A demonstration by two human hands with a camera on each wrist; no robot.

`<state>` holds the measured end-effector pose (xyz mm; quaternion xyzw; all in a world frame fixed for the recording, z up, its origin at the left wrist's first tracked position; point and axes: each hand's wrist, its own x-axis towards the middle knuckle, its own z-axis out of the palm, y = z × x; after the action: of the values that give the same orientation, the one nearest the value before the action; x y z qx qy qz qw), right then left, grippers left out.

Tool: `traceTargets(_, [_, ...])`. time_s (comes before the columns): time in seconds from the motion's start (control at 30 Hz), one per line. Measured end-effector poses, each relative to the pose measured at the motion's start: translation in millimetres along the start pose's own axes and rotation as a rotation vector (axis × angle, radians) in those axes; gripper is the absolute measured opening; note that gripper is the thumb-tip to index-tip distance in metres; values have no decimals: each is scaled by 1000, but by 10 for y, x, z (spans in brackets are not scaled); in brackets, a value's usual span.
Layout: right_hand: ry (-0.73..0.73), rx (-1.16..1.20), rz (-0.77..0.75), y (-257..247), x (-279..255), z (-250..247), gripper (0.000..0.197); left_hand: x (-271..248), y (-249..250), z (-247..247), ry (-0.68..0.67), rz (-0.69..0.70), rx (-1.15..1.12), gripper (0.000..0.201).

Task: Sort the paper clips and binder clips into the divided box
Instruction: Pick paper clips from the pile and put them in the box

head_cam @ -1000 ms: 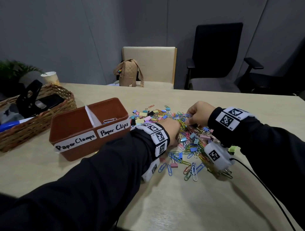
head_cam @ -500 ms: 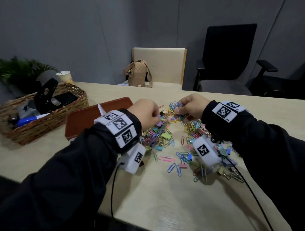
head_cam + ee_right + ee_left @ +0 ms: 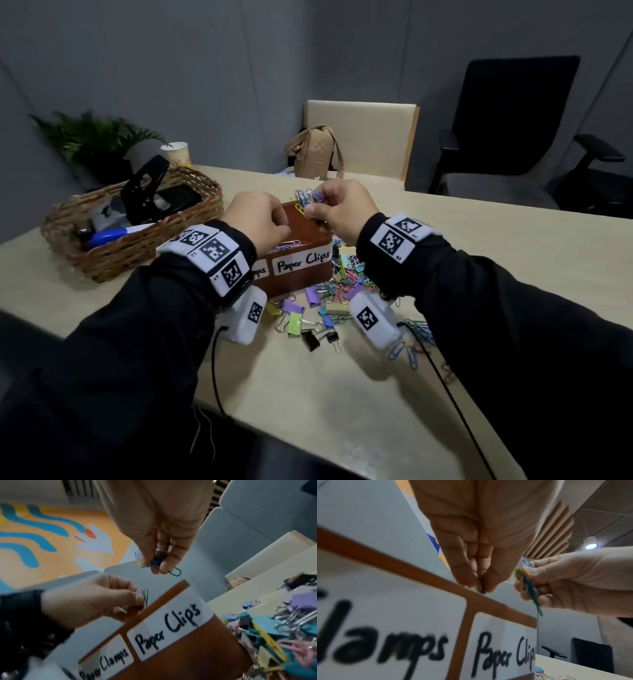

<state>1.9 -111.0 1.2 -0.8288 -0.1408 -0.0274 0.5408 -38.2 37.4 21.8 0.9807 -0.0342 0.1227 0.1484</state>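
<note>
A brown divided box [image 3: 298,279] labelled "Paper Clamps" and "Paper Clips" stands on the table, its left half hidden behind my left wrist. My right hand [image 3: 337,209] holds a bunch of coloured paper clips [image 3: 306,198] above the "Paper Clips" compartment. In the right wrist view the same paper clips [image 3: 155,563] sit pinched in the fingertips. My left hand [image 3: 262,219] hovers over the box and pinches a paper clip [image 3: 145,597] just above the rim. A few paper clips [image 3: 286,244] lie inside the compartment. Loose binder clips and paper clips [image 3: 325,308] cover the table right of the box.
A wicker basket [image 3: 137,240] with a large black clamp and a blue marker stands left of the box. A paper cup [image 3: 178,154] and a plant are behind it. A tan bag [image 3: 315,154] and chairs stand beyond the far table edge.
Both hands lifted off the clip pile and moved left, over the box. The right hand now carries a bunch of paper clips, and the left pinches one.
</note>
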Motion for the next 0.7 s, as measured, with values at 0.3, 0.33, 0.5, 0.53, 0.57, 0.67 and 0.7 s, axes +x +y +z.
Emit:
traceTargets(0.3, [37,-14,16,120,-33,-136,17,-115,100,-28,-89,38,15,14])
traceTargets(0.33, [72,-34,20,155,-53,-225,14,-139,152,-4,-114,49,-15,15])
traceTargets(0.5, [-154,-559,192,417,-192,-593,12,-208,418,198,-227,119,-77,12])
traceTargets(0.53, [-221,-693,202,450,-226,-629,12,-198,463,255,-257,139,-78,11])
traceTargets(0.57, [-269,-798,184,485,-252,-653,15,-184,505,316,-294,160,-80,9])
traceTargets(0.67, [-348,-902,137,536,-321,-676,19,-156,621,509,-415,189,-23,9])
traceTargets(0.7, [-358,-904,129,564,-327,-669,16,-147,655,574,-447,189,4,11])
